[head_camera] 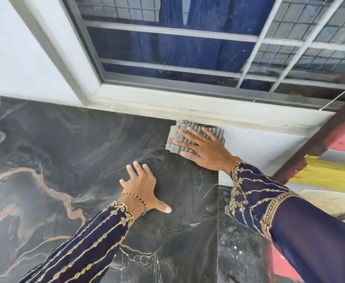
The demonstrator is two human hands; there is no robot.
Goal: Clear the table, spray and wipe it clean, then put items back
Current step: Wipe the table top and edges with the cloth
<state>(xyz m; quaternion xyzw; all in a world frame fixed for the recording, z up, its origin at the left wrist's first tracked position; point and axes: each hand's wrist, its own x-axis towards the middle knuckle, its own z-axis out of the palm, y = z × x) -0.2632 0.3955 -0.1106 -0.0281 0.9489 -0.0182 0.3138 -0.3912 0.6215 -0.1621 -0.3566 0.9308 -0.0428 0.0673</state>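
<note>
A dark marble table (177, 201) with white veins fills the middle of the head view. At its far right corner lies a folded grey striped cloth (177, 139), under the window sill. My right hand (204, 150) presses flat on the cloth, fingers spread. My left hand (143, 184) rests flat on the bare tabletop nearer me, fingers apart, holding nothing. Nothing else stands on the part of the table that shows.
A window with a white frame (167, 97) and metal grille sits right behind the table. Dark marble floor (35, 150) with pink veins lies to the left. On the right are a dark wooden post (318, 144) and pink and yellow fabric (334, 172).
</note>
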